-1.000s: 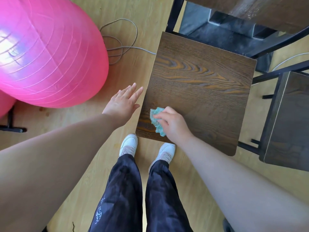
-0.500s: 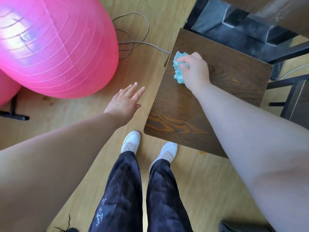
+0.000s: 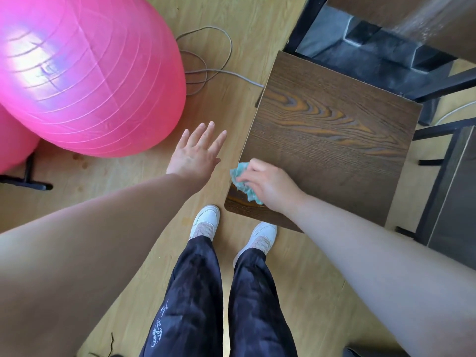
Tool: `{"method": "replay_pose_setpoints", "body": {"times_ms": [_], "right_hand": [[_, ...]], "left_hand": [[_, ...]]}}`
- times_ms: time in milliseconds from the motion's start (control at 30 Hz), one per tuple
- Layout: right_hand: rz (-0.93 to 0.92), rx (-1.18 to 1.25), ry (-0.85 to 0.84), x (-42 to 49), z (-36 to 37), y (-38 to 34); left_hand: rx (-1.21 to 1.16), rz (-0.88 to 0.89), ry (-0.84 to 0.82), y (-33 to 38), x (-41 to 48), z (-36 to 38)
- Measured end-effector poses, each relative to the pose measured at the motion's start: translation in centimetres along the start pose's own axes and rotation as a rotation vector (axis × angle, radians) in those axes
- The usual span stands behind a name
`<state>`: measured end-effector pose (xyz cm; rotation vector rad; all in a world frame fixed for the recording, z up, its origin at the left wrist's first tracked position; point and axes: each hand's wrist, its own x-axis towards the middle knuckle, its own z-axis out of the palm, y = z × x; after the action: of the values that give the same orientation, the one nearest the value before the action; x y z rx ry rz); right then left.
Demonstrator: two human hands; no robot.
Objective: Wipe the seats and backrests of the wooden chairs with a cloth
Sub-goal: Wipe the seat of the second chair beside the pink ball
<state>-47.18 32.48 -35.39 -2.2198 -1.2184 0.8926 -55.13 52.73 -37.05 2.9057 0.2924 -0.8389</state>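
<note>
1. A large pink exercise ball (image 3: 85,73) rests on the light wooden floor (image 3: 128,181) at upper left, with bright glare on its ribbed skin.
2. Part of a second pink ball (image 3: 13,143) shows at the left edge, touching the first.
3. A black metal foot (image 3: 25,181) lies on the floor below them.
4. A grey cable (image 3: 206,70) lies in loose loops just beside the big ball.
5. A dark grey stepped block (image 3: 373,52) sits under a dark wooden worktop (image 3: 412,14) at upper right.
6. A thin white cable (image 3: 453,110) curves across the floor at far right.
</note>
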Motion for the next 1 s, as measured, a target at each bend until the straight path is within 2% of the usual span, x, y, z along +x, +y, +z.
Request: {"method": "replay_pose_setpoints", "body": {"times_ms": [133, 267, 367, 500, 633, 767, 1000], "right_hand": [[0.033, 0.048, 0.010, -1.9, 0.5, -0.3], [0.309, 0.232, 0.321, -5.8, -0.4, 0.3], [0.513, 0.232, 0.535, -9.7, -0.9, 1.8], [0.781, 0.231, 0.637, -12.6, 1.1, 2.9], [0.754, 0.191, 0.670, -10.8, 4.6, 0.4], [0.673, 0.183, 0.623, -8.6, 7.4, -3.2], [0.714, 0.270, 0.676, -4.0, 9.5, -7.8]], "left_hand": [[0.027, 0.002, 0.017, 0.3, -0.3, 0.1], [0.006, 0.005, 0.018, 0.6, -0.5, 0.5], [0.009, 0.008, -0.002, 0.3, -0.7, 1.2], [0.003, 0.006, -0.039, -0.1, -0.8, 2.0], [-0.011, 0.019, -0.048, -0.5, -0.6, 2.2], [-0.011, 0.028, -0.044, -1.1, -0.6, 1.9], [-0.014, 0.001, -0.037, -3.1, -1.2, 2.0]]}}
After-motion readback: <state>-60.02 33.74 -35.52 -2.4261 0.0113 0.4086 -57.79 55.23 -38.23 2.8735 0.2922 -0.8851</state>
